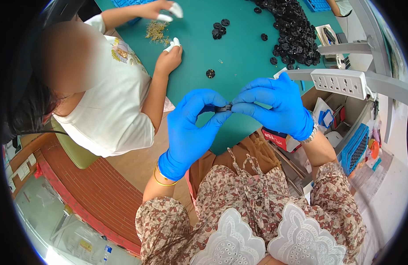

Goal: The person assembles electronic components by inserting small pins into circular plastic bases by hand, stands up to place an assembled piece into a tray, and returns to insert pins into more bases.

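Observation:
Both my hands wear blue gloves and meet over the table's near edge. My left hand [190,128] is closed, pinching a small round black plastic part [221,108] edge-on between thumb and fingers. The thumb and fingertips of my right hand [277,106] press together at the right edge of that part; anything tiny between them is hidden. Just beyond my hands, a single black disc-shaped part [210,73] with small metal-coloured spots lies on the green table [190,79]. A tiny brass-coloured piece [220,61] rests farther back.
A large heap of black parts [297,37] covers the far right, with a small cluster [219,29] left of it. At left, a co-worker's hands [168,59] in white finger covers flank a brass pile [157,32]. A power strip [339,84] and open drawer [345,119] are at right.

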`<action>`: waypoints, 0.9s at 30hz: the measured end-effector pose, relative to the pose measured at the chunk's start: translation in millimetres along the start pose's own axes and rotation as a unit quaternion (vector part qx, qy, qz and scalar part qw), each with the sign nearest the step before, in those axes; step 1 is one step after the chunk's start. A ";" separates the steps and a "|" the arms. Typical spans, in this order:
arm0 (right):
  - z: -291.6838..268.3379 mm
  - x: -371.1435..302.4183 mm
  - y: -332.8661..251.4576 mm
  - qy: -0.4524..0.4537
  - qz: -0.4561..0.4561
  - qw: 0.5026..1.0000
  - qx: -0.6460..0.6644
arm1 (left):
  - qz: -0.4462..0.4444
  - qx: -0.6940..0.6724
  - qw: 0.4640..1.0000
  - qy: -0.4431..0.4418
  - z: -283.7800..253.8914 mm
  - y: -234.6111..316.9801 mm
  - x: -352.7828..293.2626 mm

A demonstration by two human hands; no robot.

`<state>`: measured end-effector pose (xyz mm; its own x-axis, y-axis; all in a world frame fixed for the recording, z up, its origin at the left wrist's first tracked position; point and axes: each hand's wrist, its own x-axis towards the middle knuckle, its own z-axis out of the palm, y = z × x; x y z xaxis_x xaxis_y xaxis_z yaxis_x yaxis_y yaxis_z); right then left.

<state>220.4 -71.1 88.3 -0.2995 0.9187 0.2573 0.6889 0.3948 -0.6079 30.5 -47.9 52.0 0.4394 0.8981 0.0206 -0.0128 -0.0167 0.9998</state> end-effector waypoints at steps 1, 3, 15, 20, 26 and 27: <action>0.3 0.5 0.6 -0.007 0.003 1.000 0.006 | 0.008 -0.005 1.000 0.004 -0.4 0.5 -0.7; 0.4 1.7 1.9 -0.047 0.077 0.994 0.067 | -0.005 0.035 0.999 -0.015 -0.5 1.1 -1.6; 1.3 1.4 3.5 -0.139 0.420 0.777 0.448 | -0.039 0.026 0.998 -0.041 -2.6 6.9 0.0; 0.8 0.9 5.3 -0.147 0.407 0.785 0.444 | -0.110 -0.040 0.992 -0.051 -4.4 7.4 3.2; 11.8 -5.1 13.6 -0.175 0.412 0.748 0.491 | -0.161 -0.071 0.981 -0.079 -3.0 7.4 1.0; 13.3 -6.8 13.7 -0.175 0.454 0.723 0.490 | -0.185 -0.093 0.975 -0.081 -1.6 7.3 -0.3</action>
<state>223.1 -72.0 68.3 -0.2841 0.6724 -0.6835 -0.0408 -0.7207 -0.6920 28.9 -47.5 59.3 0.5815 0.7458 -0.3250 0.0173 0.3880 0.9215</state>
